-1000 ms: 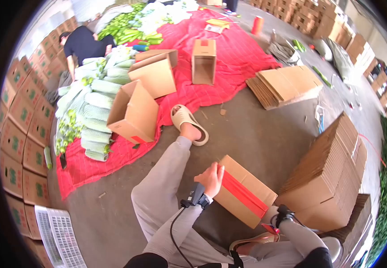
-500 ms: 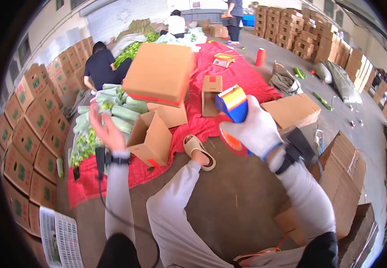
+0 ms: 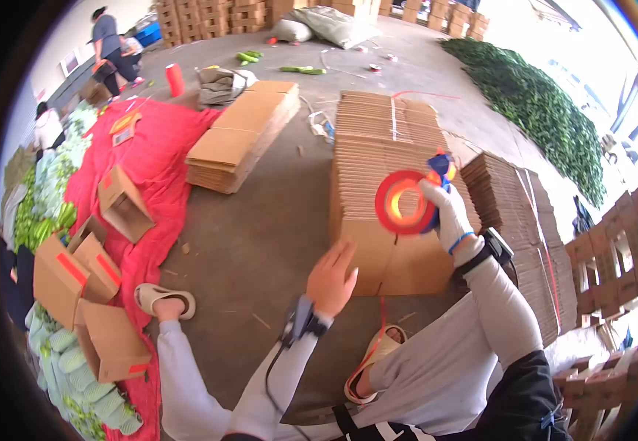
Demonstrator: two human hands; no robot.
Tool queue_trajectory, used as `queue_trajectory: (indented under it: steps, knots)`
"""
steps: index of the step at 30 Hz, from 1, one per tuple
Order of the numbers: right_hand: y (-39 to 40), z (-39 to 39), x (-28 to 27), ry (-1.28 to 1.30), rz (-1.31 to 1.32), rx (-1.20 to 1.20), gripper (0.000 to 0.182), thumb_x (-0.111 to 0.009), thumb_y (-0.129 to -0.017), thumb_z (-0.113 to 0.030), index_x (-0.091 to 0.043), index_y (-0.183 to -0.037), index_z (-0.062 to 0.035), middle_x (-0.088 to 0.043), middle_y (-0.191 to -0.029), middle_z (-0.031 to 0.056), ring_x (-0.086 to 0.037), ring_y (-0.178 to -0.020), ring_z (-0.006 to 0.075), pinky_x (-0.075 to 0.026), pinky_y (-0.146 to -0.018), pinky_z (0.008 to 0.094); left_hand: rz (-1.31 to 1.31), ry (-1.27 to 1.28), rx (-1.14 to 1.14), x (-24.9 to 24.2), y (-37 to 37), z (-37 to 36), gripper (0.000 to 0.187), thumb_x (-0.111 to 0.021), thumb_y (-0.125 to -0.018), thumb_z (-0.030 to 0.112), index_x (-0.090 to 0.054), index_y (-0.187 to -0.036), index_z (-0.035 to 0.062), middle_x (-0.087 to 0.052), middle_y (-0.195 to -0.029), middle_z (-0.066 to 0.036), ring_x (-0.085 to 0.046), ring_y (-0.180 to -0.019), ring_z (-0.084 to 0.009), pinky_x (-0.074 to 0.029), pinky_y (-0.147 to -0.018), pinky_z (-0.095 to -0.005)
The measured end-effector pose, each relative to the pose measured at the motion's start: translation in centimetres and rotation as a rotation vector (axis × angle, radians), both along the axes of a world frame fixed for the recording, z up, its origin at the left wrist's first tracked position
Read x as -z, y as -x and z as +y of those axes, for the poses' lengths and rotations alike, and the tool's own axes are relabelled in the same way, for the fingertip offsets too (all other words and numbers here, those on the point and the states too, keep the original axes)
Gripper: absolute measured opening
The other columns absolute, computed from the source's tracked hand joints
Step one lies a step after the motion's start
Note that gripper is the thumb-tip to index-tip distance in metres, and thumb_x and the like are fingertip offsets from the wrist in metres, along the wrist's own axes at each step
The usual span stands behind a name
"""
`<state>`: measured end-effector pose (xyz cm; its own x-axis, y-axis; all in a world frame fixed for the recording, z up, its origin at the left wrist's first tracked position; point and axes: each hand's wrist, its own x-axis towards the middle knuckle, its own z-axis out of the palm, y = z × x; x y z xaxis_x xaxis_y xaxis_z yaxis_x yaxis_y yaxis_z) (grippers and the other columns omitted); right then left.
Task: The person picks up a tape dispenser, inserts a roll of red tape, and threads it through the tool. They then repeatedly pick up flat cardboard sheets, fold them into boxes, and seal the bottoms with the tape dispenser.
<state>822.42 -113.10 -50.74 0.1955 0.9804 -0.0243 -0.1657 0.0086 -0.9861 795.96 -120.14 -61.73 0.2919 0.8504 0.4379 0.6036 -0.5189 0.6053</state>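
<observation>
My right hand (image 3: 447,215), in a white glove, is wrapped round the handle of a tape dispenser (image 3: 405,203) with a large red roll. The dispenser overlaps a bundle of flattened cardboard boxes (image 3: 370,180) standing in front of me. My left hand (image 3: 331,283), bare, reaches toward the lower left part of that bundle with its fingers stretched out and the thumb apart, holding nothing. A white strap (image 3: 394,117) runs over the top of the bundle.
Opened cardboard boxes (image 3: 124,206) stand on a red cloth (image 3: 164,220) at left, beside netted green produce (image 3: 58,353). Another flat box stack (image 3: 249,132) lies ahead; more folded cardboard (image 3: 525,235) stands at right. A person (image 3: 105,44) is at the far left.
My view has swung right, toward the flattened boxes. The closed box that was in front of my left hand now stands among the others at left. The right hand still holds the tape dispenser.
</observation>
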Motion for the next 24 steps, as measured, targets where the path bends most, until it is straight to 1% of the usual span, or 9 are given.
queue_trajectory:
  steps: [2,5,8,11,12,14,16,21,24]
  knots:
    - [-3.3,1.8,1.3,0.020,0.369,0.048,0.026,-0.068,-0.096,-0.027,-0.063,-0.114,-0.0087,-0.068,-0.099,0.0031,-0.069,-0.086,0.0176,-0.059,-0.074,0.0340,0.189,-0.093,-0.080,1.0,-4.0,4.5,0.063,-0.069,-0.088,0.016,-0.048,-0.147,0.0076,-0.048,-0.153,-0.011,-0.047,-0.140,-0.0304,-0.039,-0.113,-0.0479]
    - [-6.6,4.8,2.8,-0.012,0.559,0.103,0.038,-0.067,-0.098,-0.030,-0.061,-0.127,-0.0056,-0.068,-0.125,0.0131,-0.067,-0.113,0.0266,-0.055,-0.100,0.0437,0.400,-0.204,-0.197,4.5,-6.9,6.7,0.072,-0.072,-0.085,0.017,-0.043,-0.151,0.0088,-0.039,-0.159,-0.009,-0.038,-0.146,-0.0295,-0.032,-0.117,-0.0541]
    - [-6.4,7.6,5.1,-0.015,0.701,0.143,0.050,-0.067,-0.097,-0.042,-0.058,-0.131,-0.0060,-0.063,-0.136,0.0127,-0.062,-0.123,0.0288,-0.052,-0.103,0.0483,0.502,-0.268,-0.274,5.9,-6.6,4.8,0.074,-0.073,-0.084,0.018,-0.043,-0.151,0.0109,-0.037,-0.161,-0.009,-0.036,-0.147,-0.0270,-0.031,-0.116,-0.0565]
    - [-6.6,8.4,5.6,0.431,0.042,0.198,0.072,-0.056,-0.098,-0.061,-0.050,-0.145,-0.0066,-0.059,-0.142,0.0109,-0.057,-0.128,0.0262,-0.046,-0.105,0.0428,0.491,-0.322,-0.210,3.0,-4.6,2.0,0.066,-0.079,-0.078,0.021,-0.054,-0.139,0.0136,-0.059,-0.133,-0.005,-0.054,-0.126,-0.0226,-0.035,-0.109,-0.0556]
    - [-11.5,12.1,11.5,0.239,-0.436,0.111,0.080,-0.054,-0.095,-0.068,-0.056,-0.139,-0.0017,-0.065,-0.133,0.0098,-0.058,-0.126,0.0249,-0.047,-0.103,0.0394,0.466,-0.241,-0.143,1.7,-4.0,1.0,0.065,-0.082,-0.076,0.022,-0.055,-0.136,0.0142,-0.062,-0.123,-0.003,-0.057,-0.118,-0.0221,-0.035,-0.108,-0.0542]
    - [-10.3,8.5,6.8,0.344,-0.761,0.036,0.072,-0.055,-0.093,-0.066,-0.069,-0.106,0.0034,-0.070,-0.094,0.0148,-0.069,-0.088,0.0258,-0.054,-0.078,0.0369,0.300,-0.185,-0.021,-0.9,-3.6,-0.3,0.047,-0.087,-0.069,0.025,-0.066,-0.110,0.0173,-0.059,-0.087,0.001,-0.062,-0.088,-0.0202,-0.047,-0.093,-0.0437]
    - [-8.4,4.6,2.6,0.401,-1.077,-0.152,0.063,-0.058,-0.093,-0.058,-0.070,-0.082,0.0021,-0.067,-0.066,0.0136,-0.066,-0.057,0.0264,-0.053,-0.059,0.0385,0.256,-0.092,0.015,-1.1,-0.8,-1.8,0.036,-0.087,-0.069,0.023,-0.070,-0.099,0.0157,-0.060,-0.085,0.000,-0.063,-0.085,-0.0206,-0.051,-0.083,-0.0374]
    - [-1.1,-3.1,1.0,-0.333,-1.013,-0.927,0.054,-0.067,-0.090,-0.052,-0.069,-0.118,-0.0060,-0.073,-0.103,0.0154,-0.069,-0.100,0.0314,-0.054,-0.091,0.0392,-0.034,0.281,-0.080,-4.9,13.5,-5.1,0.023,-0.089,-0.068,0.007,-0.075,-0.086,0.0071,-0.061,-0.085,-0.004,-0.065,-0.078,-0.0194,-0.053,-0.068,-0.0306]
    - [6.6,-7.2,2.2,0.050,-1.263,-1.198,0.052,-0.063,-0.092,-0.052,-0.068,-0.124,-0.0116,-0.071,-0.117,0.0172,-0.067,-0.110,0.0333,-0.052,-0.098,0.0443,-0.052,0.268,-0.197,-4.1,21.6,-7.9,0.023,-0.088,-0.069,0.002,-0.074,-0.087,0.0060,-0.060,-0.084,-0.004,-0.064,-0.079,-0.0174,-0.051,-0.070,-0.0297]
